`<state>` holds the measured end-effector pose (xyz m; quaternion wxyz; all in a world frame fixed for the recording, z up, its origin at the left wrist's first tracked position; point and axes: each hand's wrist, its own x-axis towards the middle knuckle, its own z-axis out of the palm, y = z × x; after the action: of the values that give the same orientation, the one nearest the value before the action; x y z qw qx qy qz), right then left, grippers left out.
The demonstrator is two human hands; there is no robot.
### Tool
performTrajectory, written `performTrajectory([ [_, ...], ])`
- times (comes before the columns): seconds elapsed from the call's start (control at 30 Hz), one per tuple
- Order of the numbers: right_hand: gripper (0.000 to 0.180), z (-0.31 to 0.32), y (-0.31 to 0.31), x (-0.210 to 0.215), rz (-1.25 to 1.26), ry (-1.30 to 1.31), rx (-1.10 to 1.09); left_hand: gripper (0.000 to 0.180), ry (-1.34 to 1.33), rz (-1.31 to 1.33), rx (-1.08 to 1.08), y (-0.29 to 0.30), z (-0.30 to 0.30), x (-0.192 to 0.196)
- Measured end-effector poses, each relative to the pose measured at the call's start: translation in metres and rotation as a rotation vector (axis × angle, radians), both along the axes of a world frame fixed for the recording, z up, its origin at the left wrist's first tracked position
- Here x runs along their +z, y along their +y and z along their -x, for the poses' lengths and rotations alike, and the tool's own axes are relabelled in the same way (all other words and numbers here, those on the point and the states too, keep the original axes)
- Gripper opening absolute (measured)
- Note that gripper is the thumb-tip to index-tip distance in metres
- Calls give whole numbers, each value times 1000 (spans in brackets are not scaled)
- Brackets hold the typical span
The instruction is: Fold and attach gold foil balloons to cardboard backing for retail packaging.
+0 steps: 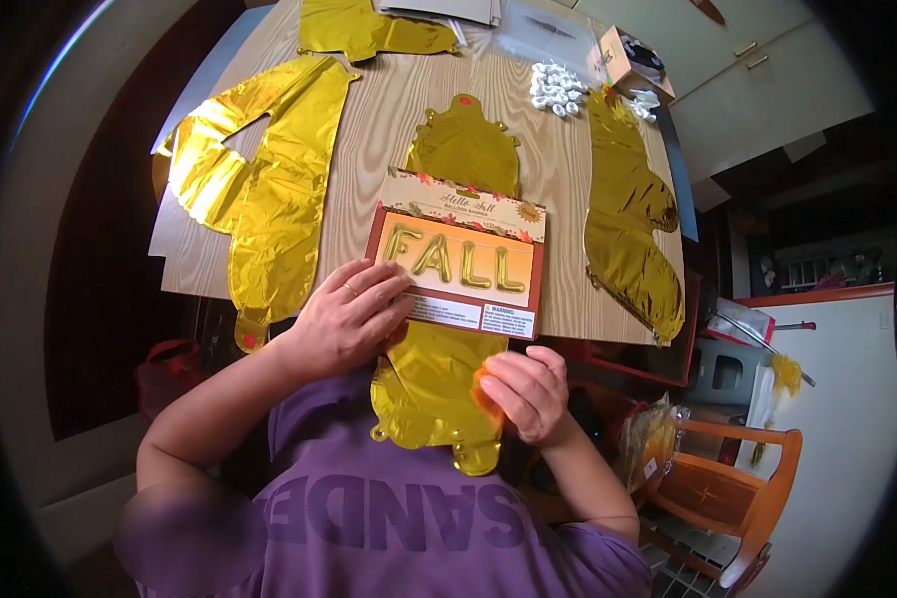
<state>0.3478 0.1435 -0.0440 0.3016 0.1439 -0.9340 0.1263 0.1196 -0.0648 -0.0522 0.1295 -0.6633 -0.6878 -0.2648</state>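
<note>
A flat balloon banner package [458, 255], printed with gold letter balloons on orange, lies across a flat gold foil balloon [465, 149]. My left hand [349, 311] is closed at its lower left corner, fingers together over the card's front; the thumb is hidden. The balloon's lower end hangs past the table edge toward my lap. Beside that end, my right hand [530, 394] is closed on a small orange thing [485, 389], mostly covered by the fingers; its kind does not show.
Gold foil balloons lie at the left [279, 179], right [633, 209] and far edge [369, 30] of the wooden table [369, 140]. White small pieces [556, 90], a clear plastic sheet [548, 38] and an open box [633, 65] sit far right. A wooden chair [728, 488] stands right.
</note>
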Motion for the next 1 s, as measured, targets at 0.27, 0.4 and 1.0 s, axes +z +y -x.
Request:
performTrajectory([
  [0.27, 28, 21, 26, -20, -188, -16, -225, 32, 13, -49, 38, -1, 0, -11],
  [0.4, 27, 23, 26, -21, -88, -30, -241, 30, -54, -62, 31, -4, 1, -10],
  [1.0, 22, 51, 1, -20, 353, 5, -466, 43, -47, -2, -157, 16, -20, 26],
])
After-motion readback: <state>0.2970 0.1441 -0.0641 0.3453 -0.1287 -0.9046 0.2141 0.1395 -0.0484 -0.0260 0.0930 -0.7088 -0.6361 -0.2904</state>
